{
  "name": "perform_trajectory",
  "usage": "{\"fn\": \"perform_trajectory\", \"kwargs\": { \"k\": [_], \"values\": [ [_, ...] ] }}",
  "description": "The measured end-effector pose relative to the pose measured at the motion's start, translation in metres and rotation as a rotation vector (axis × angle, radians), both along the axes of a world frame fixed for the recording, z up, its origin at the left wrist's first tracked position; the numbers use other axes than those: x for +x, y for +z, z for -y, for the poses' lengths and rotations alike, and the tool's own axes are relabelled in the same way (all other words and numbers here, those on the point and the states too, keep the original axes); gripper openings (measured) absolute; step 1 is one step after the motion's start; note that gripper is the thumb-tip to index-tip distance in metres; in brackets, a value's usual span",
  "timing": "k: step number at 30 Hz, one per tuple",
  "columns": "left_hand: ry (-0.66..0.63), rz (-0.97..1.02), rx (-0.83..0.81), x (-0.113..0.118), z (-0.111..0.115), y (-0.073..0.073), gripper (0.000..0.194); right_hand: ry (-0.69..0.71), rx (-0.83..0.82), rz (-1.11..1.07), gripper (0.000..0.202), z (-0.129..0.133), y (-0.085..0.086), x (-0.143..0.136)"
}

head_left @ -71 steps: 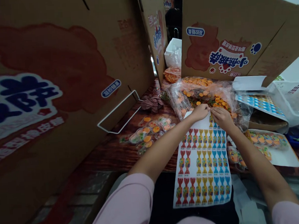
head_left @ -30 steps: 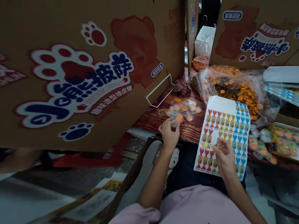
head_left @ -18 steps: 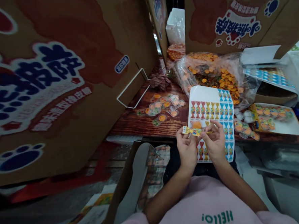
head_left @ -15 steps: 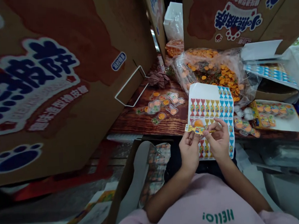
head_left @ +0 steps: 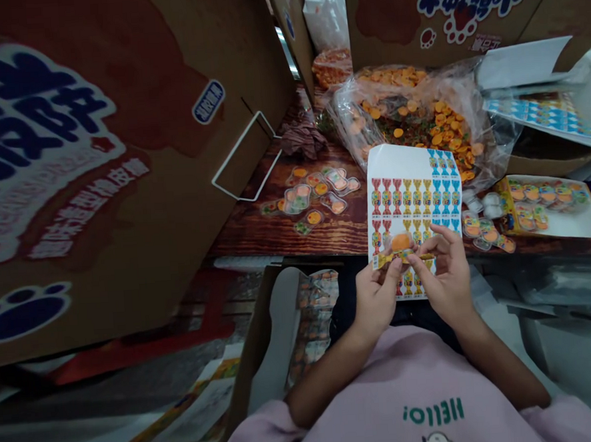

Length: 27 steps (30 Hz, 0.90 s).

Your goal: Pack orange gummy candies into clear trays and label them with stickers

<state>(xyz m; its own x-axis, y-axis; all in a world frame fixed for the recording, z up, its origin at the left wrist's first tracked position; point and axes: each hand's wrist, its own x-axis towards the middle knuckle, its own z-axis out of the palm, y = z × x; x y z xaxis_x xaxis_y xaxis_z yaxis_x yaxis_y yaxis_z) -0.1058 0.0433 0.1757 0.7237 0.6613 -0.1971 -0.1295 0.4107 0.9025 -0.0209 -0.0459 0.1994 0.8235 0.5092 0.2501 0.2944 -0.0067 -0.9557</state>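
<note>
Between my hands is a small clear pack with an orange piece (head_left: 401,242), with a yellow candy-shaped sticker (head_left: 388,259) across it. My left hand (head_left: 379,294) pinches the pack and the sticker's left part. My right hand (head_left: 445,272) has its thumb at the sticker's right end, and its other fingers are bent above. Under both hands lies a white sticker sheet (head_left: 397,161) with rows of red, yellow and blue candy-shaped stickers. It rests over my lap and against the table's edge.
Several small packs (head_left: 297,199) lie on the wooden table (head_left: 256,233). Behind the sheet is a clear bag of orange pieces (head_left: 445,128). An open yellow box (head_left: 570,214) holds packs at right. Large cardboard boxes (head_left: 174,208) stand left and behind; a wire stand (head_left: 249,198) leans there.
My right hand's fingers have spread a little more and shifted right. The view has tilted, so the table and boxes appear higher and the left box farther left.
</note>
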Motion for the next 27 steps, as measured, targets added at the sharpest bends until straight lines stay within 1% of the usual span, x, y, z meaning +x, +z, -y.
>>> {"fn": "perform_trajectory", "kwargs": {
  "k": [2,3,4,6,8,9,11,12,14,15,16,17,18,20,21,23,24,25,27],
  "values": [
    [0.071,0.004,0.028,0.002,0.001,0.000,0.044,-0.050,-0.049,0.008,0.046,0.001,-0.006,0.003],
    [0.098,0.021,0.017,0.003,0.002,-0.001,0.042,-0.042,-0.046,-0.016,0.045,0.001,-0.011,0.006],
    [0.108,0.046,-0.021,0.004,0.002,-0.002,0.041,-0.009,-0.018,-0.057,0.045,0.002,-0.015,0.009],
    [0.080,0.096,-0.155,0.005,0.002,-0.005,0.041,0.098,0.075,-0.153,0.046,0.004,-0.024,0.015],
    [0.012,0.116,-0.308,0.006,0.001,-0.007,0.044,0.153,0.153,-0.173,0.044,0.007,-0.031,0.016],
    [-0.027,0.119,-0.368,0.005,-0.001,-0.008,0.047,0.142,0.168,-0.145,0.043,0.008,-0.033,0.016],
    [-0.120,0.137,-0.469,0.005,-0.007,-0.009,0.055,0.088,0.140,-0.070,0.047,0.009,-0.035,0.013],
    [-0.191,0.157,-0.515,0.005,-0.011,-0.010,0.061,0.072,0.105,-0.048,0.053,0.009,-0.035,0.012],
    [-0.388,0.199,-0.575,0.007,-0.020,-0.012,0.068,0.079,0.026,-0.063,0.075,0.008,-0.037,0.013],
    [-0.484,0.207,-0.577,0.008,-0.024,-0.014,0.068,0.099,-0.002,-0.094,0.087,0.007,-0.038,0.015],
    [-0.548,0.208,-0.557,0.009,-0.027,-0.015,0.066,0.130,-0.019,-0.130,0.096,0.007,-0.040,0.018],
    [-0.574,0.195,-0.519,0.011,-0.029,-0.017,0.063,0.173,-0.025,-0.165,0.102,0.007,-0.042,0.022],
    [-0.566,0.171,-0.467,0.012,-0.031,-0.018,0.060,0.218,-0.023,-0.194,0.103,0.008,-0.043,0.026],
    [-0.472,0.125,-0.317,0.012,-0.031,-0.020,0.052,0.268,-0.009,-0.222,0.095,0.009,-0.043,0.032],
    [-0.425,0.106,-0.231,0.011,-0.031,-0.020,0.047,0.264,-0.008,-0.229,0.088,0.009,-0.041,0.034],
    [-0.389,0.083,-0.094,0.007,-0.030,-0.018,0.039,0.205,-0.044,-0.248,0.076,0.010,-0.036,0.035],
    [-0.397,0.087,-0.071,0.006,-0.029,-0.018,0.039,0.169,-0.080,-0.260,0.072,0.010,-0.034,0.033],
    [-0.415,0.100,-0.082,0.004,-0.028,-0.017,0.040,0.133,-0.116,-0.270,0.069,0.010,-0.031,0.031],
    [-0.443,0.130,-0.161,0.002,-0.025,-0.017,0.046,0.044,-0.154,-0.263,0.063,0.009,-0.027,0.024]
  ]
}}
